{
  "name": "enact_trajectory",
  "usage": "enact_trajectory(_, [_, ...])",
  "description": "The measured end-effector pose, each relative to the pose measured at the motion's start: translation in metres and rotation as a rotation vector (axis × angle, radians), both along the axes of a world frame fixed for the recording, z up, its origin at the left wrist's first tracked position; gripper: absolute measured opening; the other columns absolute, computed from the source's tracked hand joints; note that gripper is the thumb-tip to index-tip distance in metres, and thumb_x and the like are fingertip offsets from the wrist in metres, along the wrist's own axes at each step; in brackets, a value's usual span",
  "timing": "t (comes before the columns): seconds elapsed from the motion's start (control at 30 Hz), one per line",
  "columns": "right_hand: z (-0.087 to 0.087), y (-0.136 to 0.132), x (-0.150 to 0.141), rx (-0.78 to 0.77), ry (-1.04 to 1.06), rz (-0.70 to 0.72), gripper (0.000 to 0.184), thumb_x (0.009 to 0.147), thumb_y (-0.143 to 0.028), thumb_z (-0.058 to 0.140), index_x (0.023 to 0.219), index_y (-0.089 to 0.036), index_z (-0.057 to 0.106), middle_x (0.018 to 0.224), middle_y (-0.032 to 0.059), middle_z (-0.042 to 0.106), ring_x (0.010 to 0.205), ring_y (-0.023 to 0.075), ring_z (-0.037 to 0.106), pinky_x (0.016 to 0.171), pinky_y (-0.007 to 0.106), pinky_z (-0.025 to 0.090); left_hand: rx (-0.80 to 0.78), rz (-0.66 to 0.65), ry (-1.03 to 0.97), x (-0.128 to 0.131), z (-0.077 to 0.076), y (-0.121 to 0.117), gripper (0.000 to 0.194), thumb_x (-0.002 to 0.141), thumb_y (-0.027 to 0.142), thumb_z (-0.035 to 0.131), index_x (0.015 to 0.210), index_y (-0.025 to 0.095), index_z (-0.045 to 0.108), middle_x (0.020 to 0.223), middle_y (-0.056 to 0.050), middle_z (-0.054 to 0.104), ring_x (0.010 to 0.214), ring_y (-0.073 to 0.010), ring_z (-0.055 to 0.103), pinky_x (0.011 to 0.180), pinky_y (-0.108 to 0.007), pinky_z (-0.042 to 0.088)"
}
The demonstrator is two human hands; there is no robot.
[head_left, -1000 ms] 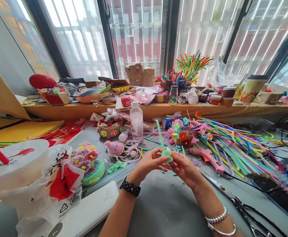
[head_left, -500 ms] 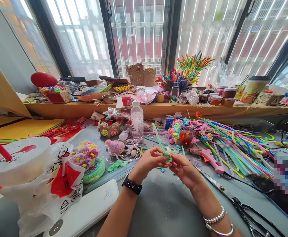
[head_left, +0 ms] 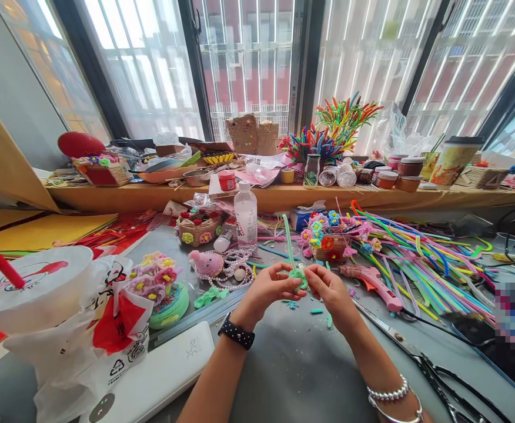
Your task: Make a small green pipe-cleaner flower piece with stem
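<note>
Between my hands is a light green pipe cleaner (head_left: 288, 241), its lower part coiled into a small looped shape and its free end sticking straight up. My left hand (head_left: 270, 292) grips the coiled part between thumb and fingers. My right hand (head_left: 331, 292) pinches the right side of the same coil with thumb and forefinger. Small green pipe cleaner snippets (head_left: 316, 311) lie on the table just below my right hand. Left of my left hand lies a green pipe cleaner bow (head_left: 211, 296). The fingertips partly hide the coil.
To the right lie a pink glue gun (head_left: 374, 285), large scissors (head_left: 410, 346) and a heap of pipe cleaners (head_left: 442, 282). Behind my hands stand a bottle (head_left: 246, 217) and a flower basket (head_left: 330, 249). A white power bank (head_left: 160, 376) and a bagged drink cup (head_left: 32, 282) are at the left.
My right hand has turned and its fingers have shifted to a pinch on the coil's right side. The upright end tipped left, then came back nearly vertical. My left hand stays about where it was.
</note>
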State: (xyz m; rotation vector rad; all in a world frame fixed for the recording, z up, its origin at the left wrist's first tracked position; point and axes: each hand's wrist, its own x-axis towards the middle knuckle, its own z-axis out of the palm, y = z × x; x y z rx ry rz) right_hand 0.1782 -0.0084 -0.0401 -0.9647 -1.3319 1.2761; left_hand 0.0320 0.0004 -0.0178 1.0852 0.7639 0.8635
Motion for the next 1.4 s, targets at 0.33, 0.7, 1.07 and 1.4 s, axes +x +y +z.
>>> enact_trajectory(0.33, [-0.003,-0.001,-0.005,-0.278,0.341,0.122,0.030,0.064,-0.044,0.060,0.072,-0.016,0.053,0.058,-0.0033,0.037,0.051,0.0053,0.032,0.051,0.019,0.028,-0.061,0.031,-0.073,0.003,-0.004,0.001,0.034,0.056,0.027,0.070,0.075,0.015,0.044,0.065,0.000,0.060,0.060,-0.0124,0.060,0.058,-0.021,0.045])
enact_trajectory(0.7, [0.000,-0.001,-0.004,-0.119,0.136,-0.001,0.033,0.067,-0.049,0.054,0.071,-0.017,0.049,0.057,-0.0031,0.039,0.049,0.0063,0.030,0.047,0.019,0.024,0.052,0.069,0.070,0.003,-0.002,0.003,0.036,0.056,0.030,0.069,0.077,0.014,0.044,0.062,0.001,0.059,0.057,-0.0118,0.059,0.057,-0.022,0.045])
enact_trajectory(1.07, [-0.004,-0.002,-0.005,0.441,-0.535,-0.372,0.033,0.082,-0.040,0.035,0.057,-0.018,0.040,0.054,0.0002,0.040,0.053,0.0117,0.034,0.054,0.024,0.021,0.414,0.136,0.269,0.012,-0.001,-0.002,0.029,0.068,0.040,0.055,0.079,0.016,0.043,0.062,0.002,0.050,0.055,-0.0111,0.053,0.051,-0.022,0.039])
enact_trajectory(1.4, [-0.002,-0.011,-0.020,0.342,-0.419,-0.437,0.033,0.084,-0.040,0.028,0.065,-0.018,0.043,0.062,0.0021,0.047,0.058,0.0127,0.041,0.057,0.024,0.026,0.827,0.503,0.689,0.030,-0.012,-0.011,0.029,0.082,0.035,0.032,0.059,0.019,0.037,0.054,0.000,0.040,0.051,-0.0125,0.035,0.052,-0.025,0.020])
